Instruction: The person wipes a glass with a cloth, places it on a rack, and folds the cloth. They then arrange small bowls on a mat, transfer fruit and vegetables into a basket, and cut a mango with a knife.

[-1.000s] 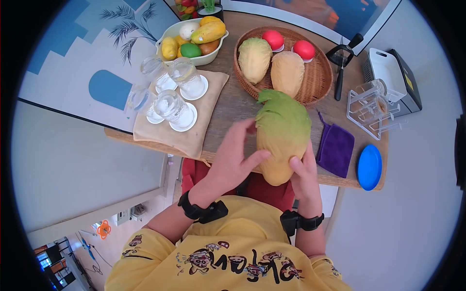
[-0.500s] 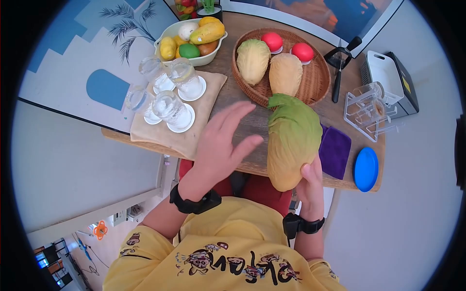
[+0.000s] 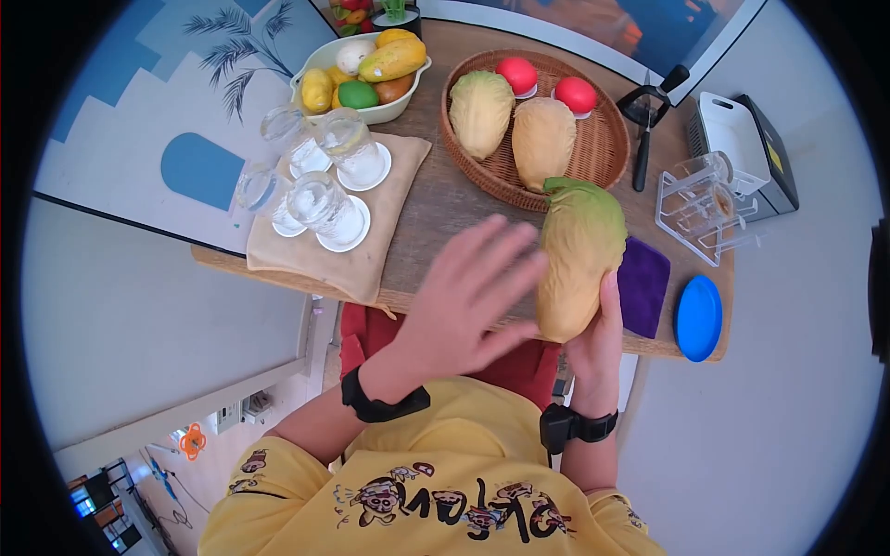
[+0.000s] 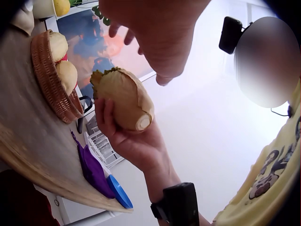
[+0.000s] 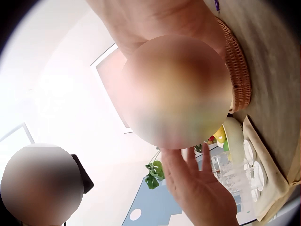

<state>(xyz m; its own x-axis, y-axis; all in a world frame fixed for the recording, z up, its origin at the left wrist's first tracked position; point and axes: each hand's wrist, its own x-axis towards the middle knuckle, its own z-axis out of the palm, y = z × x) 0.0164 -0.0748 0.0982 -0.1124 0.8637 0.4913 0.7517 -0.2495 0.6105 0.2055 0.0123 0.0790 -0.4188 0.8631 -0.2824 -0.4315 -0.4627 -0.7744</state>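
Observation:
A napa cabbage [image 3: 582, 259], pale yellow with a green leafy top, is held up over the table's front edge. My right hand [image 3: 600, 335] grips its right side and underside, thumb along the side. In the left wrist view the right hand [image 4: 136, 147] cradles the cabbage [image 4: 123, 96], whose round pale stem end shows. My left hand [image 3: 475, 301] is at the cabbage's left, fingers spread and straight, holding nothing. The right wrist view shows the left hand [image 5: 197, 193] with its fingers extended; a blur covers the cabbage there.
Behind is a wicker basket [image 3: 603, 167] with two more cabbages and two red round things. Glasses [image 3: 324, 206] on white coasters stand on a beige mat at left, near a fruit bowl [image 3: 387, 113]. At right lie a purple pouch [image 3: 644, 287], blue plate [image 3: 698, 320] and glass rack [image 3: 691, 232].
The left hand came off the cabbage, drew back to the left, then moved right toward it again. The right hand carried the cabbage to the right and turned it slightly.

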